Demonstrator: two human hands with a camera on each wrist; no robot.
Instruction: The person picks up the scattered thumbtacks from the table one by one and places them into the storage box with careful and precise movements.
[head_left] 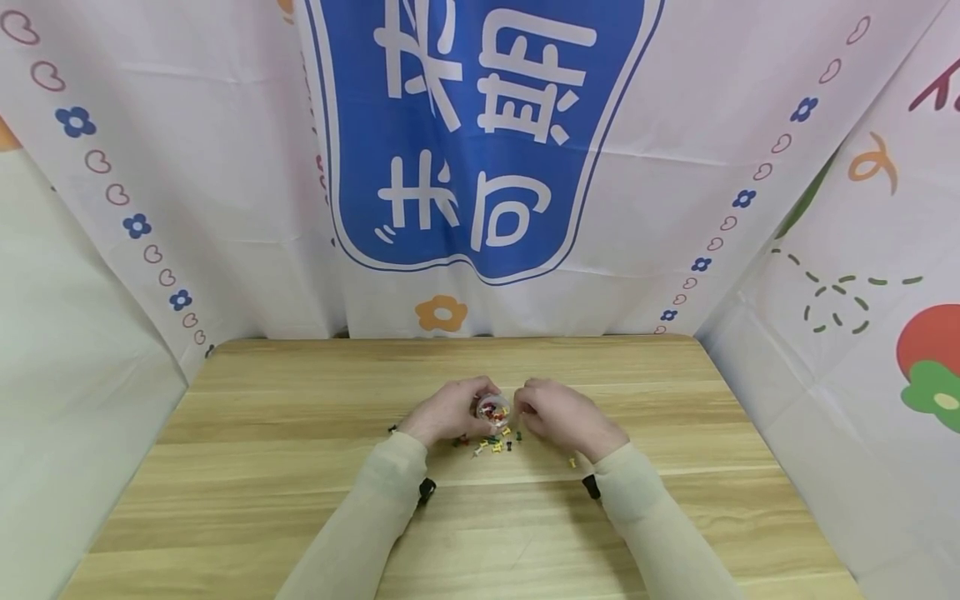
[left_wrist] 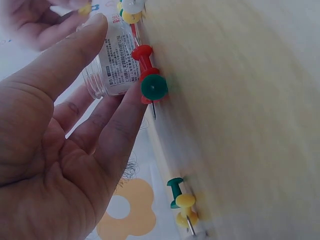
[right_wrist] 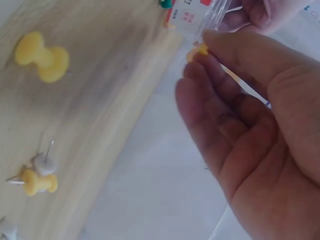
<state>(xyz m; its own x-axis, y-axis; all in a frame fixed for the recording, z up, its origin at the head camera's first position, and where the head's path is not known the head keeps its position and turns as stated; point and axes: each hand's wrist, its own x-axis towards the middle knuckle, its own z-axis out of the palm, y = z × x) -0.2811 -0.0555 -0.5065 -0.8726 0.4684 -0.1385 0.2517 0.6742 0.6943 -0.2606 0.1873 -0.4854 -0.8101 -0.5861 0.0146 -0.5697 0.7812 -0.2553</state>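
Note:
My left hand [head_left: 447,410] holds a small clear jar [head_left: 493,408] with its thumb on one side and fingers on the other. Red, yellow and other coloured push pins show through the jar's mouth. A printed white label [left_wrist: 120,57] covers its side in the left wrist view. To the right of the jar, my right hand [head_left: 562,414] pinches a yellow push pin [right_wrist: 198,51] between thumb and fingertips, close to the jar's rim. Beside my left fingers on the table lie a red push pin [left_wrist: 144,56] and a green push pin [left_wrist: 154,87].
Several loose push pins [head_left: 497,447] in yellow, green, white and black lie in front of the jar on the wooden table [head_left: 480,533]. One yellow push pin [head_left: 572,462] lies apart near my right wrist. A printed white cloth [head_left: 247,250] hangs behind the table.

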